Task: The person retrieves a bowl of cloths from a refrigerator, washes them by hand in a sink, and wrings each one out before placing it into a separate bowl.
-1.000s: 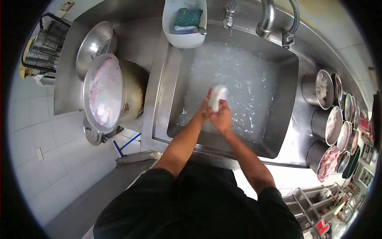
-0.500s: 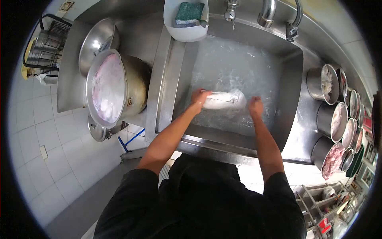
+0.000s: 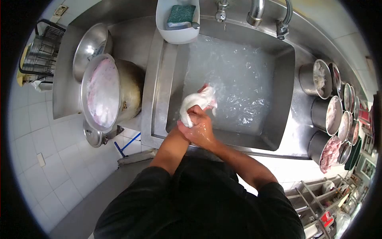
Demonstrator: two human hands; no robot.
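Note:
A wet white cloth (image 3: 195,101) is bunched over my left hand (image 3: 205,88), which it mostly covers, above the water near the left wall of the sink (image 3: 223,137). Only bits of reddish fingers show past the cloth, at its far end. My right hand (image 3: 201,128) is closed over the near end of the cloth, close to my left wrist. Its skin is wet. Cloudy water (image 3: 232,75) with ripples and bubbles fills the sink's lower part.
Left of the sink stand a large pot (image 3: 133,87) with pale pinkish contents and a steel bowl (image 3: 84,46). A white container (image 3: 175,36) with a green scouring pad sits at the back corner, near the faucet (image 3: 255,16). Several metal pots of food (image 3: 318,115) line the right.
My hands have come together at the left of the sink. The cloth has left the water and is bunched over my left hand. My right hand has moved left onto it.

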